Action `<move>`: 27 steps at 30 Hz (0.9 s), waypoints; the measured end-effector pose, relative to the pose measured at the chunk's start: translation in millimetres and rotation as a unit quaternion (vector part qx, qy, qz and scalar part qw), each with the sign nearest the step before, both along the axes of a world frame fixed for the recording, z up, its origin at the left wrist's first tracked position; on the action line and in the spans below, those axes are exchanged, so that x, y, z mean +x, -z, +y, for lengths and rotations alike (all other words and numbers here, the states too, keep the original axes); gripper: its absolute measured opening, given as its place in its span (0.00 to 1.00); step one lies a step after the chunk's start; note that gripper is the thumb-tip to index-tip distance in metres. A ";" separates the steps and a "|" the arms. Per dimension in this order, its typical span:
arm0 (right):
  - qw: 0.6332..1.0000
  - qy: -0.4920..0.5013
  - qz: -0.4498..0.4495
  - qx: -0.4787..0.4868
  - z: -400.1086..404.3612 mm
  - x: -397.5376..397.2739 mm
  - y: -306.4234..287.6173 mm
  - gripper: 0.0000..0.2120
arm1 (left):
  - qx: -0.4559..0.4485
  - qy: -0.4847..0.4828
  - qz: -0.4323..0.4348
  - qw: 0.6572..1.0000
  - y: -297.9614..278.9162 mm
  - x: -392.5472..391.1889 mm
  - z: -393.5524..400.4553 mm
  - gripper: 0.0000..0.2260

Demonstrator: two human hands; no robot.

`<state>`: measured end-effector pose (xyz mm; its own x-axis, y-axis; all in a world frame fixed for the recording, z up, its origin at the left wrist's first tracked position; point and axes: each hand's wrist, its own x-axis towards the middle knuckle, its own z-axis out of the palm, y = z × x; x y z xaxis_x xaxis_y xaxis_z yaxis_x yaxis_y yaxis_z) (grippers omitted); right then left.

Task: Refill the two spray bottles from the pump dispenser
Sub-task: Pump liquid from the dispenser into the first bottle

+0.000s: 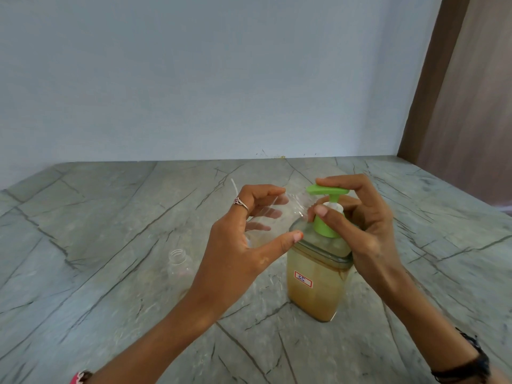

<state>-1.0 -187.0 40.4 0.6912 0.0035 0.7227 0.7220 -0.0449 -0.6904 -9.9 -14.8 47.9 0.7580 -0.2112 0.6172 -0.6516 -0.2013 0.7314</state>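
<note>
A clear pump dispenser (318, 289) holding brownish liquid, with a green pump head (327, 191) and a small label, stands on the stone counter (110, 217). My right hand (363, 225) curls around the pump, fingers on top of the head and thumb by the neck. My left hand (249, 236) grips a clear empty bottle (273, 210) tilted on its side, its open mouth under the pump spout. A second clear bottle (180, 268) without a cap stands upright on the counter to the left.
A thin white tube (234, 185) sticks up behind my left hand. A pale wall backs the counter, and a brown panel (457, 92) stands at the right.
</note>
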 end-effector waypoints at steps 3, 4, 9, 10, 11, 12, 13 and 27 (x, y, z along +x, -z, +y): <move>1.000 -0.011 0.014 0.019 0.1 1.1 -1.1 0.12 | 0.000 0.000 0.000 1.000 -0.1 0.4 0.0 0.20; 0.999 -0.016 0.020 0.026 -0.1 1.5 -1.5 0.13 | 0.000 0.000 0.000 1.000 0.0 0.4 0.1 0.20; 0.998 -0.035 0.026 0.048 1.5 1.5 -7.0 0.14 | 0.006 0.002 0.000 1.000 0.8 0.5 0.0 0.20; 0.998 -0.036 0.028 0.050 1.6 2.3 -8.4 0.14 | 0.008 0.001 0.000 1.000 1.2 0.5 -0.3 0.20; 0.998 -0.037 0.030 0.050 1.7 2.9 -9.5 0.15 | 0.009 0.001 -0.001 1.000 1.8 0.6 -0.6 0.20; 0.997 -0.038 0.030 0.051 1.6 3.4 -10.5 0.15 | 0.011 0.002 0.000 1.000 2.2 0.5 -0.9 0.20; 0.997 -0.040 0.030 0.053 1.5 3.5 -10.9 0.15 | 0.012 0.004 0.000 1.000 2.6 0.5 -1.1 0.20; 0.999 -0.027 0.020 0.024 1.1 0.5 -3.7 0.10 | -0.001 0.001 0.002 1.000 2.4 1.2 0.3 0.20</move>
